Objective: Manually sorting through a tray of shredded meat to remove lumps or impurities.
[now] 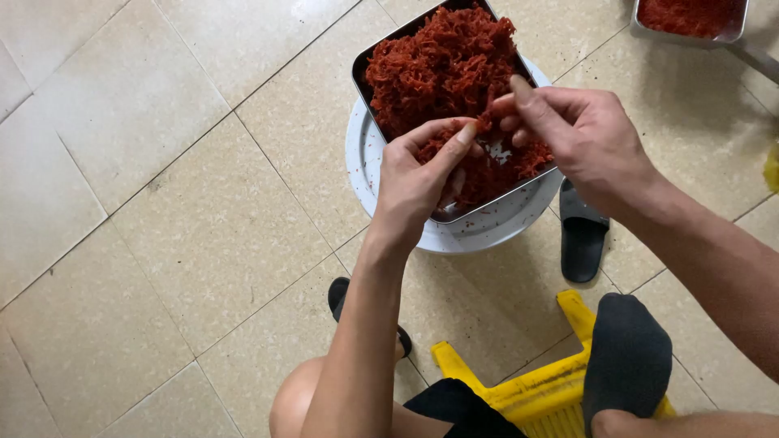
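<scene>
Both hands are working over one metal tray (363,75) of red shredded food (442,61). Left hand (418,174) is pinching a small clump (484,123) at the tray's near end; right hand (580,134), just beside, is pinching the same clump. The heap is lying directly beyond both hands.

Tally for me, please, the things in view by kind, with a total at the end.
Hands: 2, left hand and right hand, both in the red shreds
Metal trays of shreds: 2, near tray and far tray
White lid under the near tray: 1
Black slippers: 2, one, the other
Yellow stool: 1
Total: 8
</scene>
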